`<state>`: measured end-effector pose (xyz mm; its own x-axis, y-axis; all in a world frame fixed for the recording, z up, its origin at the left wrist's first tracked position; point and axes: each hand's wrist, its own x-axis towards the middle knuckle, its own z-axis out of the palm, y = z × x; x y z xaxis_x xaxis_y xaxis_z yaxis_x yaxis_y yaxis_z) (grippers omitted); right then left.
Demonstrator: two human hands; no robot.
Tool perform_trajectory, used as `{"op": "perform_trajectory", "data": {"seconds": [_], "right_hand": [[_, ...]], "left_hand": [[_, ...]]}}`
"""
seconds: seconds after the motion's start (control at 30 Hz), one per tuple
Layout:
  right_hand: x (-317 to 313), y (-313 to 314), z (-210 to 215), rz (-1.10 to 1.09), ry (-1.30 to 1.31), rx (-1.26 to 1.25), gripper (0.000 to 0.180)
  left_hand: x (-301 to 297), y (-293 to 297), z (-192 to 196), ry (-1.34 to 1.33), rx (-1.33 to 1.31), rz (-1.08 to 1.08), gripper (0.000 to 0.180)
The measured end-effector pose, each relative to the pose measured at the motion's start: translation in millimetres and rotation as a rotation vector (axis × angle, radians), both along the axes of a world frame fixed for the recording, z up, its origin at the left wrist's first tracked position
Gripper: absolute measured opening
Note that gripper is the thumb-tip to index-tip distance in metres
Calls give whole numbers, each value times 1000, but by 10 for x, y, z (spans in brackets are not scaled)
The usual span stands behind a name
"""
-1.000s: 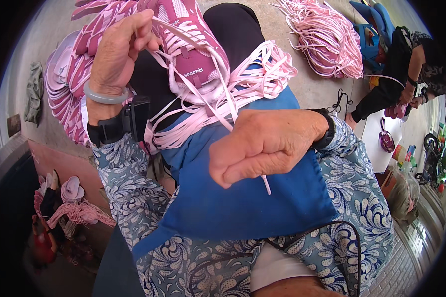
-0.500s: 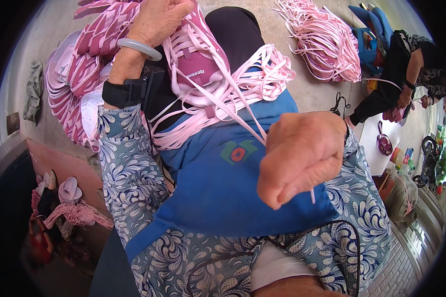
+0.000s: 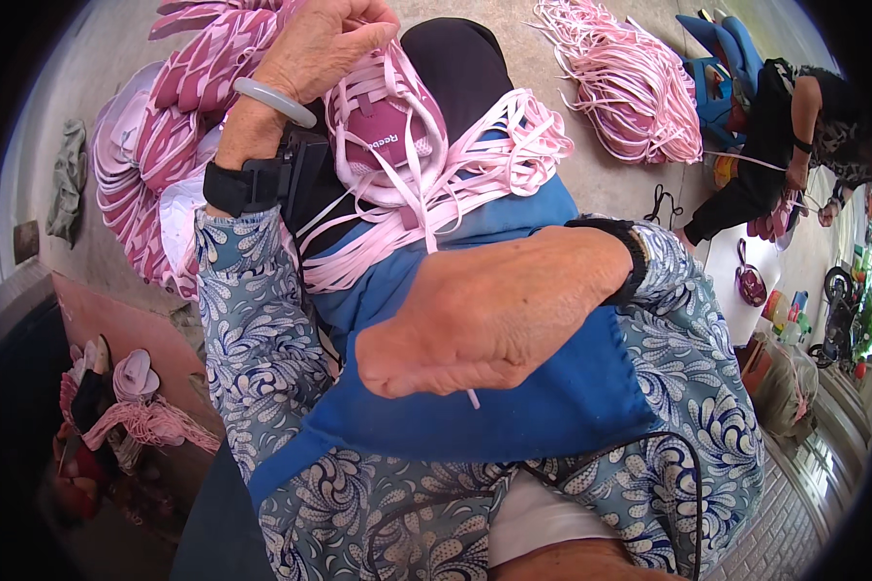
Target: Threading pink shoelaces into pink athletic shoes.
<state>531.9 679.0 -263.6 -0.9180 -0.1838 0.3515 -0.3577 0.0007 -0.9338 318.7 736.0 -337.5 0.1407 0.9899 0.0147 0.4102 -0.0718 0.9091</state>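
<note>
My left hand (image 3: 322,46) grips the top of a pink shoe upper (image 3: 388,126) held above my lap, a pale bangle and a black strap on that wrist. My right hand (image 3: 489,315) is closed into a fist close to the camera, pinching a pink lace (image 3: 426,218) that runs taut up to the shoe; the lace's tip pokes out below the fist. A loose bundle of pink laces (image 3: 484,160) lies across the blue apron (image 3: 513,416) on my lap.
A stack of pink shoe parts (image 3: 165,145) lies on the floor at the left. Another heap of pink laces (image 3: 630,82) is on the floor at the upper right, beside a blue stool (image 3: 717,48). A seated person in black (image 3: 785,126) handles laces at the far right.
My right hand has pulled the lace toward the camera and downward, turning into a fist. My left hand has shifted right and up with the shoe upper.
</note>
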Motion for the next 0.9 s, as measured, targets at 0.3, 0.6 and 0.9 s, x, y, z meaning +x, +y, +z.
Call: {"op": "perform_trajectory", "data": {"seconds": [0.3, 0.6, 0.9], "right_hand": [[-419, -296, -167, 71, -3, 181, 17], [-557, -435, -509, -22, 34, 235, 15], [203, 231, -632, -734, -831, -280, 32]], "left_hand": [[231, -1466, 121, 6, -212, 189, 40], [659, -1492, -121, -753, -619, 342, 36], [775, -1656, 1, -635, -354, 54, 35]]}}
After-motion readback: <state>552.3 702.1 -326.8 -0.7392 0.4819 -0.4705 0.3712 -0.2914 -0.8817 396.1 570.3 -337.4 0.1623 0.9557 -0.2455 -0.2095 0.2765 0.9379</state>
